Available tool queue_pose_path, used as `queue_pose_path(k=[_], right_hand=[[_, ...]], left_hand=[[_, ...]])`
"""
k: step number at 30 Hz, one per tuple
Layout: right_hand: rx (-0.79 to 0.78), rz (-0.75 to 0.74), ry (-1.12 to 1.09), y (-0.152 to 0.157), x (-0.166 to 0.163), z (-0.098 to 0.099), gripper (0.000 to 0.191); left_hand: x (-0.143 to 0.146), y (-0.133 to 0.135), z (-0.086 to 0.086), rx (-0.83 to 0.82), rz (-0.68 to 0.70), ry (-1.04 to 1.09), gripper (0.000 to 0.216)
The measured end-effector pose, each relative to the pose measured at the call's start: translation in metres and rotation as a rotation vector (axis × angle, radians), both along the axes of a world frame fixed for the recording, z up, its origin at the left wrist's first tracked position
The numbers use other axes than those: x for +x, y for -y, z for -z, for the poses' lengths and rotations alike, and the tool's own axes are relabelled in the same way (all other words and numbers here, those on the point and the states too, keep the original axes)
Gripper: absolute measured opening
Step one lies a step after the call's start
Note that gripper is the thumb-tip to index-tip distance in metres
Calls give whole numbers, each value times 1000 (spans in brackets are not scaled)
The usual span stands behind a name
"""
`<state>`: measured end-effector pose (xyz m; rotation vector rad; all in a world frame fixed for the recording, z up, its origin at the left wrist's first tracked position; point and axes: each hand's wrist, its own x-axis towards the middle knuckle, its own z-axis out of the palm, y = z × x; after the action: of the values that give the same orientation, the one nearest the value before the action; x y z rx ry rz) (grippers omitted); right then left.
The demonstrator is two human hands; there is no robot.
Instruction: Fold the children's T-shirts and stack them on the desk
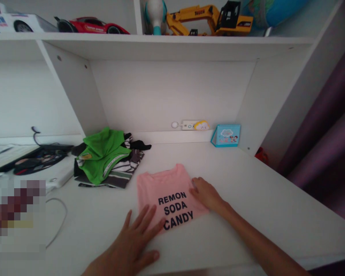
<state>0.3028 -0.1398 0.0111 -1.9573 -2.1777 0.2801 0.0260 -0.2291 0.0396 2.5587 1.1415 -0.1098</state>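
Lettered pink shirt [169,185], seemingly folded, on desk [255,191]

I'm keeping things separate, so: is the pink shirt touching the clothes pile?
Apart. In the head view, a strip of white desk shows between the pink shirt and the clothes pile.

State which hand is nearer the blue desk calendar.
Right. Right hand is in front of the blue desk calendar, slightly left; left hand is farther in front and farther left.

The shirt [172,182] looks like matt cloth, fairly smooth; the bench [261,195] is smooth with a faint sheen. Near its back edge, the calendar [227,137] looks like printed paper. On the shelf [175,40], the car [94,27] looks like glossy plastic.
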Motion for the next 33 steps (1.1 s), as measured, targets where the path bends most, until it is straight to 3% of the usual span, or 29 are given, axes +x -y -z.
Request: queue_pose_path(k=[4,6,9,11,14,17,20,24,27,33], right_hand=[[132,-201,-17,10,-21,-4,54],[53,-330,-33,12,-28,-1,62],[-118,-378,-50,12,-27,6,66],[-115,-313,-84,10,-19,9,64],[-29,-51,-124,6,-4,11,45],[-43,102,-159,-1,5,13,26],[-87,172,-315,-12,7,15,23],[-167,138,-489,-25,8,16,14],[-148,84,-527,-26,9,17,12],[-37,37,-621,-26,28,12,15]], left_hand=[[11,-24,-10,27,-61,-20,54],[16,-39,-7,102,-193,-67,62],[13,-48,3,124,-304,-136,69],[4,-45,8,137,-337,-113,68],[-12,-37,12,156,-452,23,63],[-16,-41,19,7,-572,270,57],[-11,-58,28,-203,-670,571,65],[-5,-79,32,-481,-772,848,74],[-1,-84,28,-658,-727,977,65],[30,-96,21,-615,-651,1066,75]])
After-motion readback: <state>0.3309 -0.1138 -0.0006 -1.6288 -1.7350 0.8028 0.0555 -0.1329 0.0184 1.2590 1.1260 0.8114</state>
